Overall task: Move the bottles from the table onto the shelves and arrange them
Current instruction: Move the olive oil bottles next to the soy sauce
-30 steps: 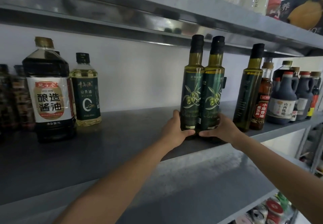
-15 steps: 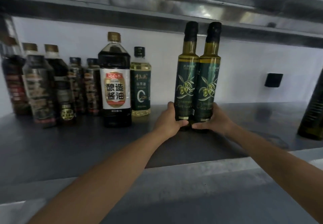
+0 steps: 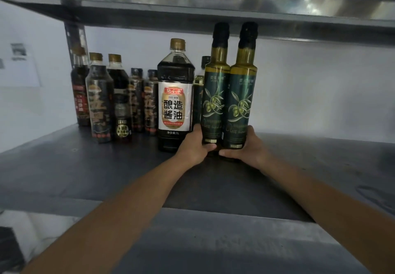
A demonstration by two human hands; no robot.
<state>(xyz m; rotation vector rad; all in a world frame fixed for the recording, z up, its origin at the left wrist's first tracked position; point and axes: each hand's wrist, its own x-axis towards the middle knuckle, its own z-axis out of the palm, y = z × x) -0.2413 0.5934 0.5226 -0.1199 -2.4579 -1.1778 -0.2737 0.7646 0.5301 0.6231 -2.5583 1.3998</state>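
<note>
— Grip status?
— Left hand (image 3: 195, 148) grasped the left olive oil bottle (image 3: 214, 94) low down; right hand (image 3: 249, 145) grasped the right olive oil bottle (image 3: 241, 98).
— Location?
— The 2 stood upright, touching, on the shelf (image 3: 85, 167), just beside the soy sauce bottle (image 3: 175, 102).

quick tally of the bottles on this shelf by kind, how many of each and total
olive oil bottles: 2
big soy sauce bottle: 1
smaller dark sauce bottles: 5
half-hidden oil bottle behind the olive oil: 1
total: 10
</note>
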